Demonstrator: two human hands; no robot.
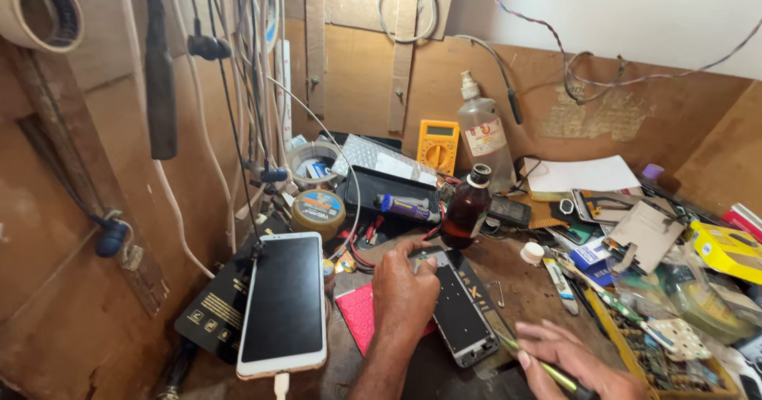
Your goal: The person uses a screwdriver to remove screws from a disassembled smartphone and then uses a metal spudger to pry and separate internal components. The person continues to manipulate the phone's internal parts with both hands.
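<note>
On the crowded bench point(524, 289), my left hand point(403, 289) presses the opened phone point(459, 309) flat, right hand point(575, 360) pinching a green-handled tool point(540, 366) — a slip could gouge the phone's internals — or topple the brown bottle point(466, 207) close behind.

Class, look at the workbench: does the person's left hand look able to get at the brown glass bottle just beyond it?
Probably yes. The left hand rests on the opened phone, and the brown glass bottle stands uncovered just beyond its fingers, with only thin wires on the bench between.

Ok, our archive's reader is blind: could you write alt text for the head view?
A person's left hand presses down an opened black phone frame on a cluttered wooden workbench while the right hand brings a green-handled tool to its lower edge. A white smartphone with a dark screen lies to the left.
</note>
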